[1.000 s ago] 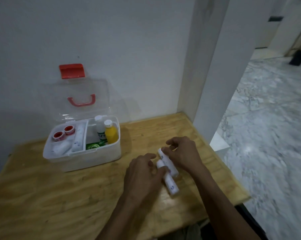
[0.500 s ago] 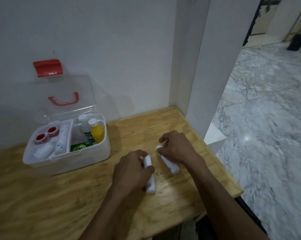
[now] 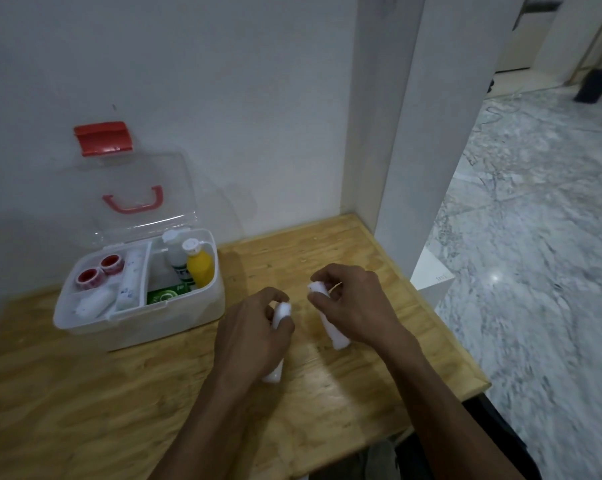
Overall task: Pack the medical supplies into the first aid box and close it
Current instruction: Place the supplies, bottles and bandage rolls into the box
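Observation:
The white first aid box [image 3: 161, 322] stands open at the left of the wooden table [image 3: 84, 410], its clear lid [image 3: 133, 195] with a red latch leaning on the wall. Inside are two red tape rolls [image 3: 100, 270], white bandage rolls [image 3: 129, 278], a white bottle [image 3: 176, 254], a yellow bottle [image 3: 199, 266] and a green packet [image 3: 167, 295]. My left hand [image 3: 251, 336] grips one white bandage roll [image 3: 281, 311], just above the table. My right hand [image 3: 355, 303] grips a second white bandage roll [image 3: 334, 332], a little to the right.
A white wall stands behind the table and a white pillar [image 3: 413, 133] rises at its back right corner. The table's right edge drops to a marble floor [image 3: 535, 254]. A small white block [image 3: 431, 275] sits beside the pillar.
The two rolls, side by side under my hands a second ago, are now apart, one in each hand. My left hand has moved its roll to the left.

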`<action>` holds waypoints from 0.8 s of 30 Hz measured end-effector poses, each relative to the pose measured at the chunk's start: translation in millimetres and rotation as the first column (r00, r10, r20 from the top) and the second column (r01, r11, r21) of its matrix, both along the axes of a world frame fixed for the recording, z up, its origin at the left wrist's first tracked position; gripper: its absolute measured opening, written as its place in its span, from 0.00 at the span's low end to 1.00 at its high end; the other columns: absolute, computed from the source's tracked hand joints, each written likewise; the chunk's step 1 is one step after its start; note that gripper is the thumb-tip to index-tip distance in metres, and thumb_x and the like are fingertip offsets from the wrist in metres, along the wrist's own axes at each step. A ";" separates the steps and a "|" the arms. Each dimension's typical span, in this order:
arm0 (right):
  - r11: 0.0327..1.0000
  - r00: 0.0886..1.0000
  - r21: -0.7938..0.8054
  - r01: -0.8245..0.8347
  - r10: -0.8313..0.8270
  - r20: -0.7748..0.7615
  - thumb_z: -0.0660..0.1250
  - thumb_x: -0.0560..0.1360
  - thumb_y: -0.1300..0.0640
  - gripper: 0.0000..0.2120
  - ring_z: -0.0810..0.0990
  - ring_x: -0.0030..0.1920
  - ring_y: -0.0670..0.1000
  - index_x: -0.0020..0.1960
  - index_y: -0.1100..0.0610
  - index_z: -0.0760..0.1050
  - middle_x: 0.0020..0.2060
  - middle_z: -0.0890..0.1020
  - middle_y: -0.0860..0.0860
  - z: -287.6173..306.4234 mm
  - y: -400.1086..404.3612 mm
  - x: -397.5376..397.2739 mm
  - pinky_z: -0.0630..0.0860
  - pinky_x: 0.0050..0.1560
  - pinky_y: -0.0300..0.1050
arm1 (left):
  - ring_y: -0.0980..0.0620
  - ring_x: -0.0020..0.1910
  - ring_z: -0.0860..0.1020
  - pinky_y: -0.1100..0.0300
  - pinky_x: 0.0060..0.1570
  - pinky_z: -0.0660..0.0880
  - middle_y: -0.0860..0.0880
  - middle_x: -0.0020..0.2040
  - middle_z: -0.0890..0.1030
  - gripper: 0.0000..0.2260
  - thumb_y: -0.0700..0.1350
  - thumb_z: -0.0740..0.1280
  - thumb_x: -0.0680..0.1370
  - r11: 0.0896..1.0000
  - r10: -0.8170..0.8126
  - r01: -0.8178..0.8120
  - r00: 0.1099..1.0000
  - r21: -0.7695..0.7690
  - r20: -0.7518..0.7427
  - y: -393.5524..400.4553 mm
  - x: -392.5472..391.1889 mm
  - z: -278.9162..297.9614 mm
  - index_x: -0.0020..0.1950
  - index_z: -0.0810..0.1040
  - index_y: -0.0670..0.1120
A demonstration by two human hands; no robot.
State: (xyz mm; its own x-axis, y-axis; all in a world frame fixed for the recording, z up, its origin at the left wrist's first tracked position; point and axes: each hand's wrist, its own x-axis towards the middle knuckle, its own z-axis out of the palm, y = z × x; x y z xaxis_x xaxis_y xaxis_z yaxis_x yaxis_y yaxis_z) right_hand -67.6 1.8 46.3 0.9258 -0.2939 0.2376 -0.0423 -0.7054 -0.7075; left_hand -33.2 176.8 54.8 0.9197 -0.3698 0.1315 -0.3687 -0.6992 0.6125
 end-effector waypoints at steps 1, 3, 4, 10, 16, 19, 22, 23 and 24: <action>1.000 0.999 0.030 0.004 -0.005 0.039 0.72 0.72 0.51 0.10 0.80 0.39 0.40 0.52 0.51 0.82 0.43 0.84 0.42 3.0 2.4 -3.0 0.75 0.40 0.31 | 0.62 0.37 0.79 0.60 0.35 0.76 0.60 0.37 0.80 0.07 0.52 0.67 0.75 0.999 0.018 -0.017 1.000 -0.042 0.026 3.0 -1.4 2.6 0.52 0.79 0.58; 0.995 0.995 0.098 0.008 -0.018 0.098 0.73 0.72 0.52 0.08 0.81 0.40 0.41 0.51 0.51 0.82 0.42 0.84 0.41 8.2 7.7 -8.5 0.75 0.40 0.31 | 0.64 0.39 0.79 0.63 0.35 0.76 0.62 0.38 0.80 0.05 0.50 0.69 0.74 0.989 0.046 -0.037 0.997 -0.143 0.056 10.4 -4.4 7.0 0.49 0.79 0.58; 0.992 0.992 0.127 0.010 -0.026 0.125 0.74 0.72 0.53 0.08 0.81 0.41 0.41 0.51 0.51 0.82 0.42 0.84 0.40 10.1 11.1 -10.9 0.75 0.40 0.31 | 0.64 0.40 0.79 0.64 0.37 0.76 0.63 0.39 0.80 0.05 0.49 0.70 0.74 0.980 0.051 -0.037 0.996 -0.194 0.070 14.8 -6.0 8.7 0.48 0.79 0.58; 0.985 0.968 0.174 -0.015 -0.030 0.251 0.75 0.72 0.53 0.08 0.82 0.46 0.41 0.50 0.49 0.83 0.43 0.84 0.38 19.9 41.1 -15.1 0.76 0.41 0.33 | 0.63 0.46 0.81 0.67 0.43 0.78 0.60 0.44 0.83 0.06 0.45 0.73 0.73 0.907 0.111 -0.040 0.983 -0.420 0.147 44.2 -15.5 21.9 0.49 0.81 0.52; 0.972 0.940 0.219 -0.087 0.007 0.341 0.76 0.71 0.54 0.09 0.83 0.45 0.43 0.51 0.48 0.83 0.41 0.84 0.39 33.5 74.9 -5.0 0.78 0.42 0.38 | 0.64 0.47 0.80 0.73 0.44 0.75 0.60 0.46 0.83 0.09 0.44 0.74 0.72 0.856 0.216 -0.089 0.957 -0.509 0.196 73.8 -15.4 41.8 0.51 0.82 0.52; 0.960 0.920 0.251 -0.121 0.013 0.392 0.77 0.70 0.56 0.10 0.84 0.44 0.45 0.51 0.49 0.84 0.41 0.85 0.41 43.0 88.9 1.6 0.79 0.42 0.40 | 0.65 0.47 0.80 0.72 0.43 0.75 0.60 0.46 0.83 0.09 0.44 0.74 0.72 0.840 0.265 -0.111 0.938 -0.531 0.224 89.1 -11.5 49.4 0.51 0.82 0.51; 0.958 0.893 0.249 -0.142 0.015 0.450 0.77 0.71 0.55 0.09 0.84 0.44 0.45 0.51 0.50 0.84 0.41 0.85 0.41 55.9 100.9 12.4 0.80 0.42 0.42 | 0.64 0.46 0.81 0.73 0.42 0.75 0.59 0.45 0.83 0.07 0.44 0.74 0.73 0.814 0.331 -0.132 0.906 -0.566 0.265 104.0 -2.2 58.2 0.50 0.83 0.51; 0.958 0.883 0.248 -0.145 0.012 0.469 0.77 0.71 0.55 0.09 0.84 0.44 0.45 0.51 0.51 0.84 0.41 0.85 0.41 61.0 104.7 16.9 0.80 0.42 0.42 | 0.62 0.45 0.81 0.71 0.42 0.76 0.58 0.45 0.83 0.06 0.44 0.74 0.73 0.802 0.355 -0.139 0.892 -0.581 0.278 108.7 2.0 61.7 0.50 0.83 0.51; 0.958 0.875 0.246 -0.146 0.009 0.484 0.76 0.71 0.54 0.09 0.83 0.44 0.45 0.51 0.51 0.84 0.41 0.85 0.41 65.7 108.7 21.9 0.80 0.41 0.42 | 0.60 0.46 0.82 0.67 0.44 0.77 0.57 0.45 0.83 0.06 0.44 0.74 0.74 0.790 0.381 -0.148 0.879 -0.594 0.288 113.4 7.2 65.0 0.49 0.83 0.51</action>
